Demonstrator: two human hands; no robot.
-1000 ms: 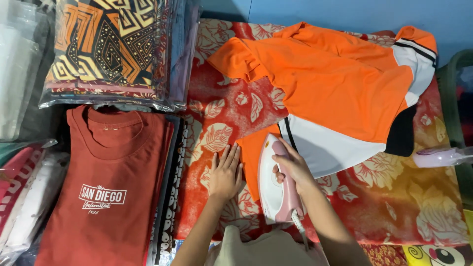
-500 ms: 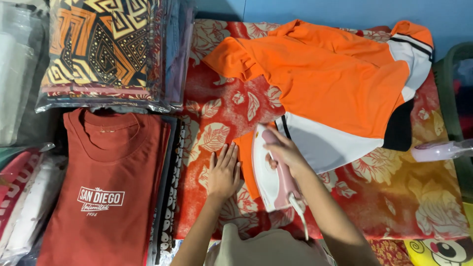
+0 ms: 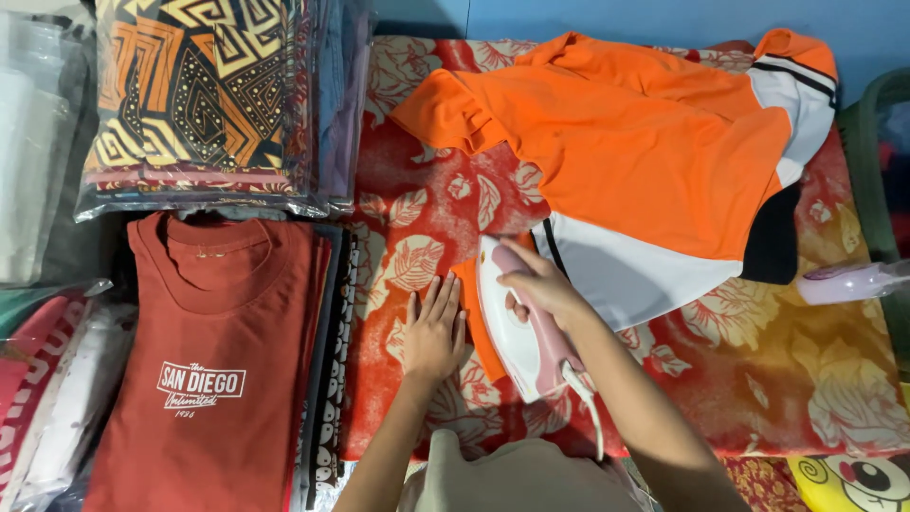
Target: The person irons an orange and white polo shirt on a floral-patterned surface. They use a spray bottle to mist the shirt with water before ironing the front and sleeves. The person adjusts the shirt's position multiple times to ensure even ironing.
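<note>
Right hand (image 3: 536,289) closed around a pink-handled white iron (image 3: 512,327) on an orange shirt (image 3: 654,161); left hand (image 3: 434,332) lies flat, fingers apart, on red floral cloth (image 3: 417,209).

— Left side? 
— Folded rust-red T-shirt (image 3: 213,351) atop a clothes stack; patterned fabric in a clear bag (image 3: 190,104) behind it.
— Right edge? 
— Pale lilac object (image 3: 848,282), unidentifiable.

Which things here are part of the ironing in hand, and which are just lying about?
In use: iron gripped by the right hand; orange shirt; floral cloth under the flat left hand.
Lying about: folded red T-shirt; bagged patterned fabric; green basket.
</note>
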